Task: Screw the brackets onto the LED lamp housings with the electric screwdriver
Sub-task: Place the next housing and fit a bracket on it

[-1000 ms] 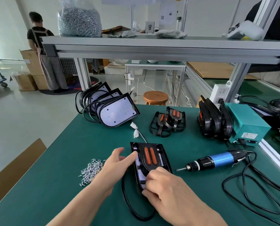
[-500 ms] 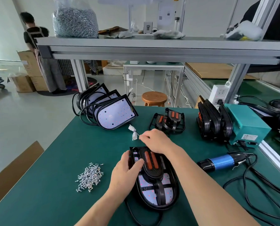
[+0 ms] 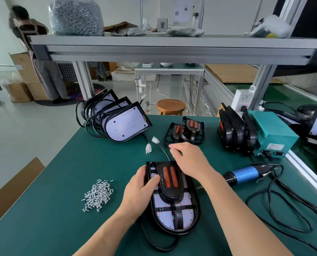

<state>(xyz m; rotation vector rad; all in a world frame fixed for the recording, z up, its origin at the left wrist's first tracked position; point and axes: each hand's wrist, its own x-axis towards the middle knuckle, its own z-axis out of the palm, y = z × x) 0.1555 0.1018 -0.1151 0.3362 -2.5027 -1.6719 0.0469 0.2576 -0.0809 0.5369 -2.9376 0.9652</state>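
No legible text anywhere.

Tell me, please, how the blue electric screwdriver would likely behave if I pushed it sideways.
The electric screwdriver is cylindrical, so it would probably roll. Its cord lies in loose loops, so it may drag or snag.

Green bench point(image 3: 61, 209) carries lamp housings point(image 3: 128, 124), loose screws point(image 3: 98, 195), brackets point(image 3: 187, 132), screwdriver point(image 3: 244, 174)

Left hand point(image 3: 139, 193) on lamp housing point(image 3: 174, 221), right hand point(image 3: 189, 161) on cable point(image 3: 163, 150)
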